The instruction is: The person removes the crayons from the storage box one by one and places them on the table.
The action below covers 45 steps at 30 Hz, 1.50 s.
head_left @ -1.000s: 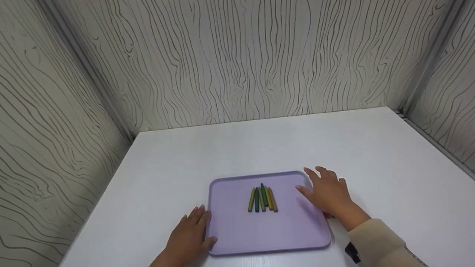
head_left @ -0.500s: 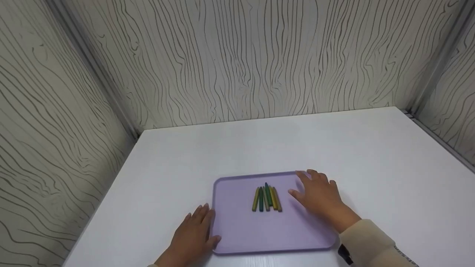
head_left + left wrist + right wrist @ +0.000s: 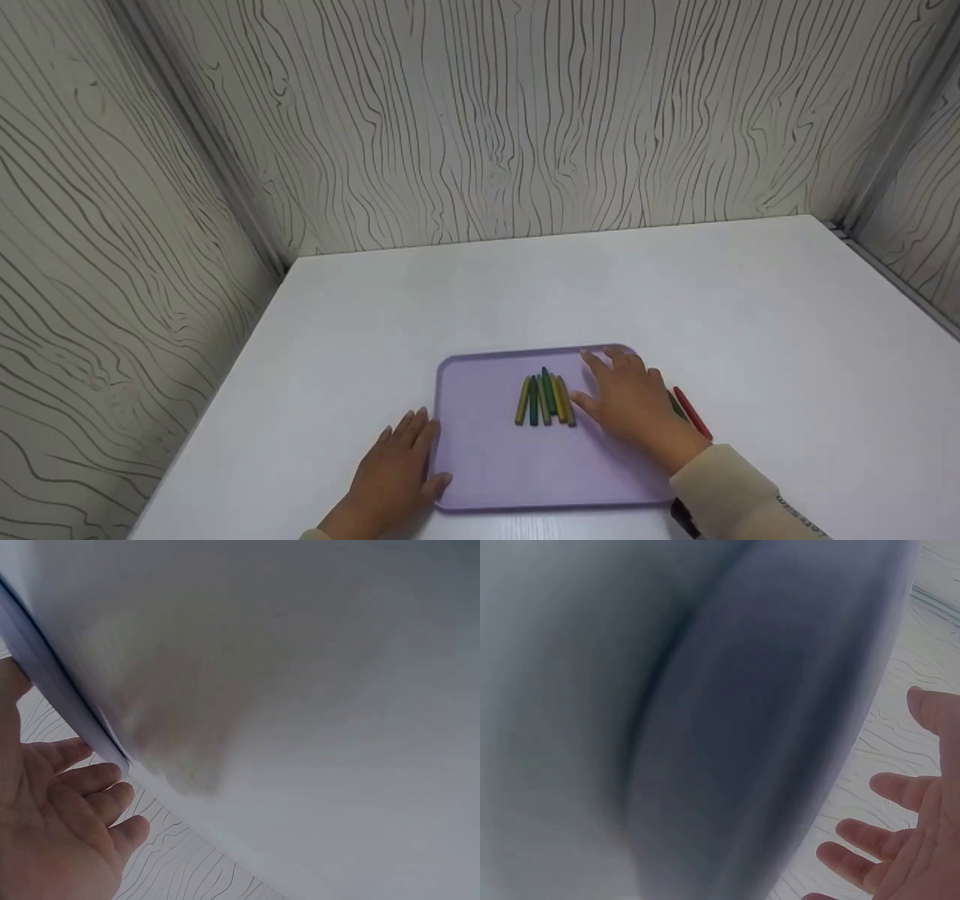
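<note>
A light purple tray (image 3: pixel 510 480) lies on the white table, with several green, yellow and tan crayons (image 3: pixel 545 399) side by side in it, toward its far half. My left hand (image 3: pixel 397 469) rests at the tray's left edge, fingers extended and thumb over the rim; the left wrist view shows its fingertips at the tray's rim (image 3: pixel 64 690). Above the tray's right side hovers my right hand (image 3: pixel 634 397), fingers spread, its thumb close to the rightmost crayon. Nothing is between its fingers. In the right wrist view the blurred tray rim (image 3: pixel 780 727) fills the middle.
A red crayon (image 3: pixel 693 414) and a dark green crayon (image 3: pixel 676 405) lie on the table right of the tray, partly behind my right hand. Wood-grain patterned panels (image 3: pixel 480 120) stand around the back and sides of the white table (image 3: pixel 375 315).
My right hand has moved left over the tray, toward the crayons. The red and dark green crayons on the right have come into view. The left hand stays at the tray's edge.
</note>
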Available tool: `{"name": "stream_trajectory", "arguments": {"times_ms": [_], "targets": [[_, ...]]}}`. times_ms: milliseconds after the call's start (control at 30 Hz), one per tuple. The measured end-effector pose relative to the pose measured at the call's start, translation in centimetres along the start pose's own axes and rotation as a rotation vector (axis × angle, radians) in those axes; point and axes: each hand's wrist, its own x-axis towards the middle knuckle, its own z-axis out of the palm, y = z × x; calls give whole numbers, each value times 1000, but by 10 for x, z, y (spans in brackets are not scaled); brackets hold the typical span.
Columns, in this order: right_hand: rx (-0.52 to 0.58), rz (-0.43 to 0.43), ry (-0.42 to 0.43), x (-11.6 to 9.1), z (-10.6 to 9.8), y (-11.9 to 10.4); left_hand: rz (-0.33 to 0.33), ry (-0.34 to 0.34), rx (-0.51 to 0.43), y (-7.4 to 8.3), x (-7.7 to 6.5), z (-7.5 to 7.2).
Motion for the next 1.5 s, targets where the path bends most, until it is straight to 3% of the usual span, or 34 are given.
{"name": "stream_trajectory", "arguments": {"times_ms": [300,567,833,1500], "targets": [[15,-7,-50,0,6,-8,14,33,23,-1,0,3],[34,-8,-94,3,8,-15,1,15,27,-2,0,3],[216,55,-82,7,13,-23,0,16,18,0,0,1],[638,220,-155,13,12,-27,-17,6,21,1,1,1]]}}
